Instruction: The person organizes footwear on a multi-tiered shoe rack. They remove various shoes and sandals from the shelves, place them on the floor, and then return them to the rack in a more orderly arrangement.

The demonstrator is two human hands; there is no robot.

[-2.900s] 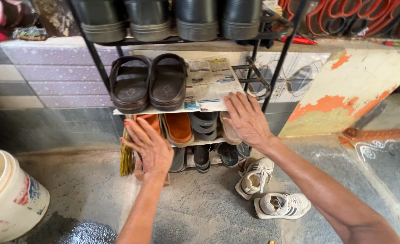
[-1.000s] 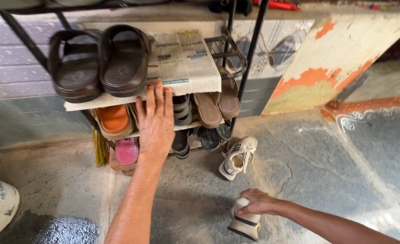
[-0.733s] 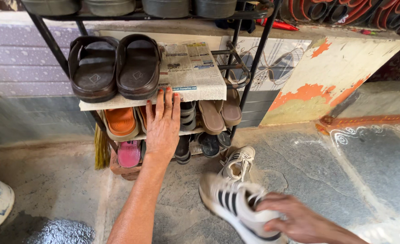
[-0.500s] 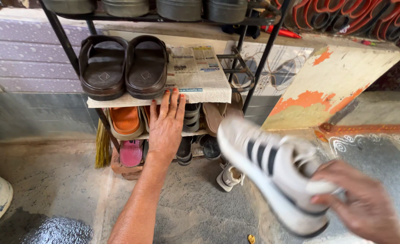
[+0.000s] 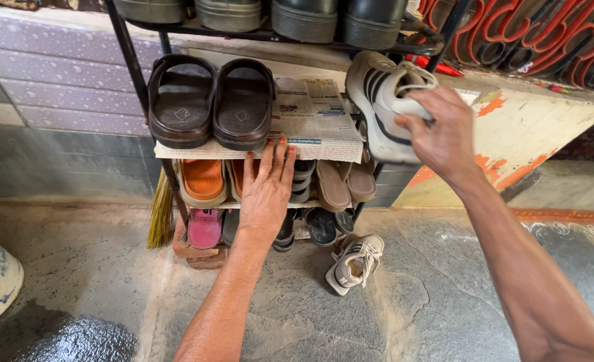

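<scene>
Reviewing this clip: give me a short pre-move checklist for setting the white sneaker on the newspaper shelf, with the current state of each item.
1. Grip on the white sneaker: right hand holds it at the heel collar, clear of the floor. Ok.
2. Free space on the newspaper beside the brown sandals: open patch shows. Ok.
3. Paper held steady: left hand has its fingertips at the newspaper's front edge. Ok.
4. Sneaker orientation: tilted, sole facing the shelf post, not level. Not ok.
5. Whether the gap fits both sneakers: cannot tell.
6. Second sneaker: lying on the floor by the rack. Not ok.
</scene>
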